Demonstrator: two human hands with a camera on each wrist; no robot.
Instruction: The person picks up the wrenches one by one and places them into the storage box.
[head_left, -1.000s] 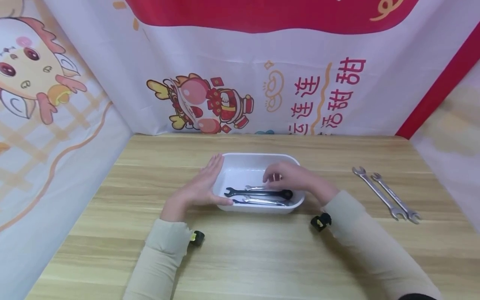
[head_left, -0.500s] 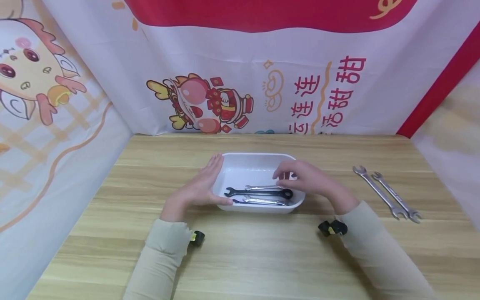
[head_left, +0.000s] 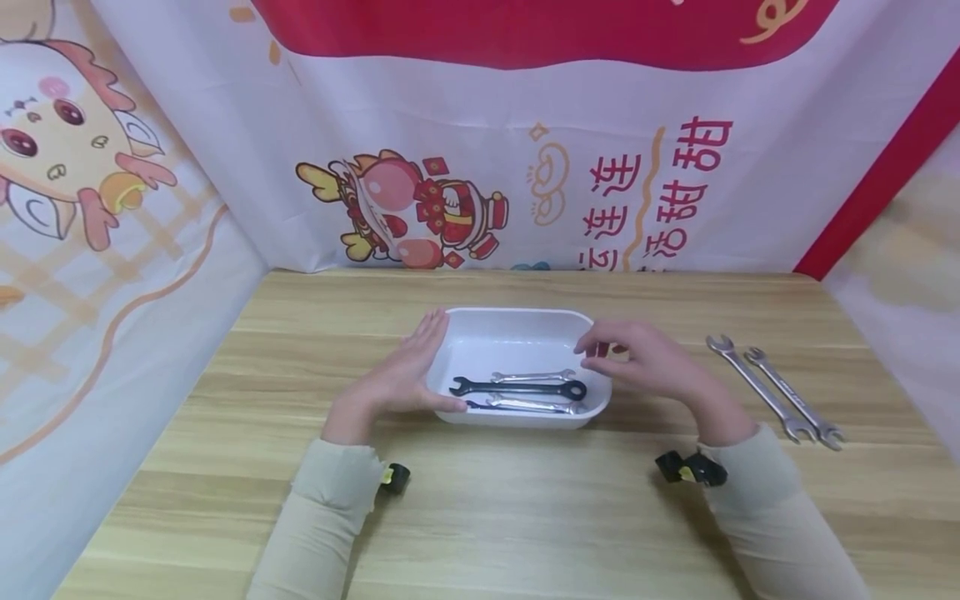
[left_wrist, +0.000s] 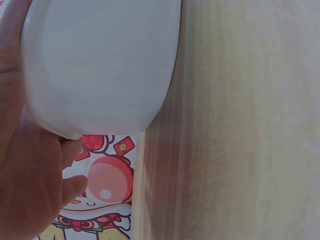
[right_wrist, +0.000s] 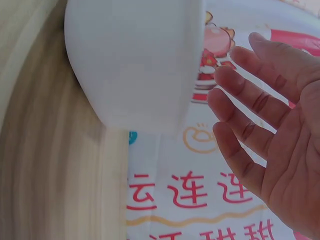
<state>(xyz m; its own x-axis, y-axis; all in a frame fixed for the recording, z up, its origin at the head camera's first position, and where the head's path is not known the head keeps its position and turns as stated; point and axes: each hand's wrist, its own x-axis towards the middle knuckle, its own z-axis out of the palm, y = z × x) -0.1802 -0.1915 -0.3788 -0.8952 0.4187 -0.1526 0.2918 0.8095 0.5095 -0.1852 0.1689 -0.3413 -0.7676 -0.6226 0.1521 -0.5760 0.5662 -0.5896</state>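
A white plastic tray stands on the table with several wrenches in it. My left hand rests against its left end, fingers straight along the side and thumb over the front rim. In the left wrist view, the tray's outer wall fills the space beside the palm. A black ratchet wrench lies across the tray between a small silver wrench and more wrenches near the front wall. My right hand hovers at the right rim, fingers loosely bent and holding nothing; the right wrist view shows its bare palm.
Two silver open-end wrenches lie side by side at the table's right, a larger one and a slimmer one. A printed cloth hangs behind the wooden table, with more cloth at both sides.
My right hand has drawn back rightward from inside the tray to its right rim, uncovering the small silver wrench. My left hand and the tray have stayed in place.
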